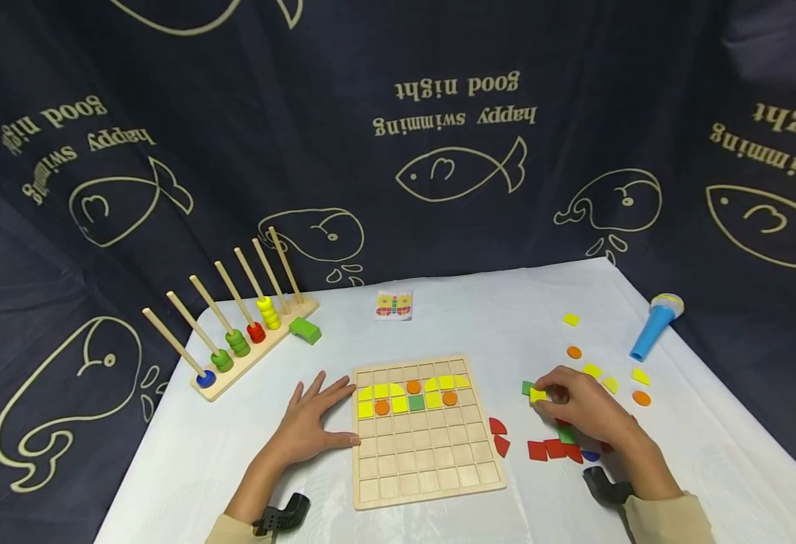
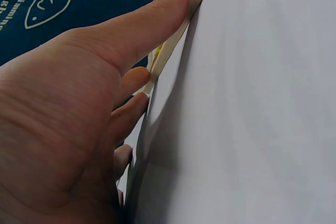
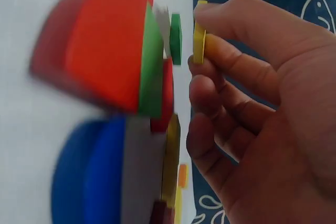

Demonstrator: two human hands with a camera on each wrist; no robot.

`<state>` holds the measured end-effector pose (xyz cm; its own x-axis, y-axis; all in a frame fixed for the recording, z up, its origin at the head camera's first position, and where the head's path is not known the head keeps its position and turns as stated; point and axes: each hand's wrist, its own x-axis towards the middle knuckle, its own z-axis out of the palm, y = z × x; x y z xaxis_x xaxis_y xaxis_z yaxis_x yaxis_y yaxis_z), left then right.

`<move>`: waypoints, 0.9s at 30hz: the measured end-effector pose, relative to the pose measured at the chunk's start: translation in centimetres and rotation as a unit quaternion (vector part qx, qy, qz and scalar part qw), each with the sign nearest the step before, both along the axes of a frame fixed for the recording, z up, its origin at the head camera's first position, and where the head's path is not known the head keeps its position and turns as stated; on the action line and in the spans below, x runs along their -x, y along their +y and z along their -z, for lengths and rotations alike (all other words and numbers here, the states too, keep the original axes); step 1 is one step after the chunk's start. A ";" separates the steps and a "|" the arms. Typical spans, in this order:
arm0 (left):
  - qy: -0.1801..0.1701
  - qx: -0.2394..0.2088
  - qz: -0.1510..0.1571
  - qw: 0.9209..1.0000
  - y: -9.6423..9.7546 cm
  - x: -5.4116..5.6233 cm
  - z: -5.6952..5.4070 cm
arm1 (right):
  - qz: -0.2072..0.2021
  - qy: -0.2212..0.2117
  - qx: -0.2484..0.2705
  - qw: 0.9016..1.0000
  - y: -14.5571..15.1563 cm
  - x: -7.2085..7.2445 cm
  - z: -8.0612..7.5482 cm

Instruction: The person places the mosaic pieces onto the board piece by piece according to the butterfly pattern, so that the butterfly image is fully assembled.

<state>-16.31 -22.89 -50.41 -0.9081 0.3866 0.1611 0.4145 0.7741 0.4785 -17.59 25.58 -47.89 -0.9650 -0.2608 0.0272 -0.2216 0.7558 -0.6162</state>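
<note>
A wooden grid board [image 1: 408, 462] lies on the white table with yellow, orange and green tiles in its second and third rows from the far edge. My left hand [image 1: 306, 423], fingers spread, touches the board's left edge with thumb and fingertips. To the right of the board, my right hand [image 1: 584, 400] pinches a yellow tile [image 3: 199, 38] between thumb and fingers, just above the table. Beside that tile sits a green square tile [image 1: 527, 387]. Red tiles [image 1: 538, 451], a green tile [image 1: 566, 434] and a partly hidden blue tile [image 1: 590, 456] lie below the right hand.
A wooden peg rack [image 1: 262, 349] with coloured beads stands at the left, next to a green block [image 1: 305, 330]. A butterfly picture card [image 1: 394, 305] lies behind the board. At the right are a blue toy microphone [image 1: 655, 329] and loose tiles, including an orange disc [image 1: 641, 398].
</note>
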 end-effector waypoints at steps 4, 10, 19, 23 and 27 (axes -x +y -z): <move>-0.001 -0.004 -0.003 1.000 0.0 0.0 0.1 | -0.023 0.006 0.017 1.000 -1.3 0.2 -0.1; 0.001 -0.009 -0.005 1.000 -0.1 -0.1 0.0 | -0.044 0.021 0.013 0.999 -3.8 0.6 -0.2; 0.006 -0.004 -0.004 1.000 -0.1 -0.2 0.1 | -0.100 0.053 -0.007 0.994 -7.6 1.4 -0.5; 0.009 -0.006 -0.004 1.000 -0.1 -0.2 0.1 | -0.105 0.065 -0.013 0.992 -8.7 1.9 -0.5; 0.003 -0.004 -0.006 1.000 0.0 -0.1 0.2 | -0.117 0.072 -0.012 0.990 -9.5 2.3 -0.3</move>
